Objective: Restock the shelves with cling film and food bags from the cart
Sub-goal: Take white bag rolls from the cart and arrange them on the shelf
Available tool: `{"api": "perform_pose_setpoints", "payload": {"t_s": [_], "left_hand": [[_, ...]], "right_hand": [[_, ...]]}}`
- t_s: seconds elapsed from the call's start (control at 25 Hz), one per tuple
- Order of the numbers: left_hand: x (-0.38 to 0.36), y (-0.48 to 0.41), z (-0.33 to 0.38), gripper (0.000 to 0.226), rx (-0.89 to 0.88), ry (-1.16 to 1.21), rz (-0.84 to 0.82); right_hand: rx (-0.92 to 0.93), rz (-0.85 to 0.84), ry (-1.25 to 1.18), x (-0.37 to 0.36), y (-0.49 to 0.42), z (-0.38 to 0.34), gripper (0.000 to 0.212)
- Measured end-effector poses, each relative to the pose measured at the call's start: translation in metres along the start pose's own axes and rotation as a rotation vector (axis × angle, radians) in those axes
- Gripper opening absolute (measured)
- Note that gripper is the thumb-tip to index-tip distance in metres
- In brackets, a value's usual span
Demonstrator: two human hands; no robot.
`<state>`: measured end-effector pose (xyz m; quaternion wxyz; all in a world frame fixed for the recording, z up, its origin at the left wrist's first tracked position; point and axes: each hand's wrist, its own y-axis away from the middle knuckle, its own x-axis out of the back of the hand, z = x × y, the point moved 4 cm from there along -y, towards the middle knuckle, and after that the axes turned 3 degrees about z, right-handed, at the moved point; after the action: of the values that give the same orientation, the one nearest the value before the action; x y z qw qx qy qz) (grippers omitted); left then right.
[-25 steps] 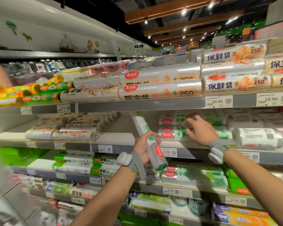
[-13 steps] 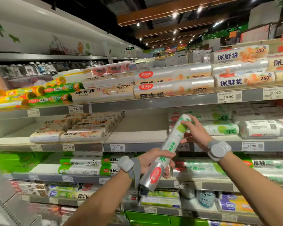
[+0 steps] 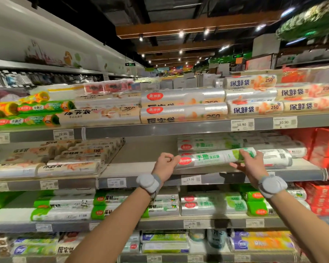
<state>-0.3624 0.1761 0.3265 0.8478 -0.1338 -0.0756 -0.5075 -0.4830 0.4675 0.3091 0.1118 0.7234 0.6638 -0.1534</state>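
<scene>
A clear roll of food bags with a red oval logo and green print (image 3: 211,158) lies horizontal at the front of the middle shelf (image 3: 141,182). My right hand (image 3: 250,165) grips the roll's green right end, thumb on top and fingers underneath. At the roll's left end my left hand (image 3: 165,166) has its fingers curled, touching the end by the red logo. More rolls of the same kind (image 3: 207,145) are stacked behind it. The cart is out of view.
Left of the roll the middle shelf has a bare stretch, then beige bag rolls (image 3: 68,168). Red boxes (image 3: 327,149) stand at the far right. Shelves above and below are packed with rolls and price tags (image 3: 190,179).
The roll has swung from a steep tilt in front of the shelves to horizontal on the middle shelf. My left hand slid up from its lower end to its left end.
</scene>
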Motion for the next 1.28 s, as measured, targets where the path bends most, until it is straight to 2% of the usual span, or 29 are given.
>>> {"api": "perform_pose_setpoints", "payload": {"t_s": [0.08, 0.16, 0.24, 0.36, 0.4, 0.48, 0.56, 0.68, 0.8, 1.04, 1.28], "left_hand": [[-0.012, -0.016, -0.004, 0.044, -0.017, 0.011, 0.084], [-0.019, -0.028, 0.002, 0.035, -0.029, 0.063, 0.18], [-0.023, -0.041, 0.009, 0.033, -0.05, 0.051, 0.271], [-0.033, -0.059, 0.014, 0.053, -0.034, -0.096, 0.271], [-0.037, -0.064, 0.012, 0.052, -0.02, -0.13, 0.261], [-0.042, -0.073, 0.007, 0.037, -0.018, -0.177, 0.254], [-0.049, -0.077, 0.0, 0.023, -0.026, -0.207, 0.255], [-0.058, -0.084, -0.011, 0.018, -0.006, -0.197, 0.256], [-0.06, -0.09, -0.016, 0.022, -0.003, -0.192, 0.231], [-0.064, -0.081, -0.015, 0.03, -0.068, -0.245, 0.154], [-0.06, -0.088, -0.02, 0.027, -0.044, -0.177, 0.212]], "right_hand": [[0.016, -0.009, 0.184, 0.009, -0.011, -0.001, 0.041], [0.134, 0.034, 0.539, 0.012, -0.017, -0.01, 0.029], [0.269, 0.062, 0.738, 0.01, -0.024, -0.021, 0.022], [0.323, 0.038, 0.924, 0.005, -0.042, -0.035, 0.036], [0.326, 0.032, 1.024, 0.005, -0.049, -0.038, 0.043], [0.283, 0.002, 1.152, 0.005, -0.059, -0.037, 0.044], [0.246, -0.014, 1.208, 0.004, -0.066, -0.033, 0.037], [0.262, -0.014, 1.291, 0.002, -0.072, -0.027, 0.032], [0.31, -0.034, 1.362, -0.002, -0.075, -0.024, 0.038], [0.355, -0.056, 1.434, -0.002, -0.08, -0.02, 0.036], [0.436, -0.098, 1.655, -0.005, -0.084, -0.023, 0.023]]}}
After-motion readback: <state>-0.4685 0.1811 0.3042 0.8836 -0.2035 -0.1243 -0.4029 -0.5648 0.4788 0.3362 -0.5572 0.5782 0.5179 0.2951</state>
